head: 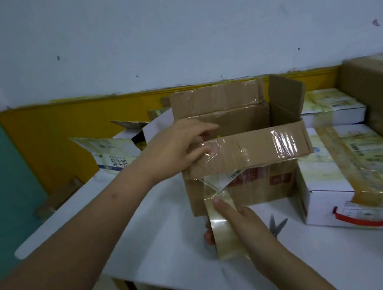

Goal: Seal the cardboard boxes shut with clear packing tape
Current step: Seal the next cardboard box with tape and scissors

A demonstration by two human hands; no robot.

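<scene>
The box sits on the table, its top open. The left hand pinches the near flap at its left end. Just below it, the right hand holds the tape roll, and a strip runs up to the flap

Scissors lie on the white table beside a red-handled white carton.
</scene>
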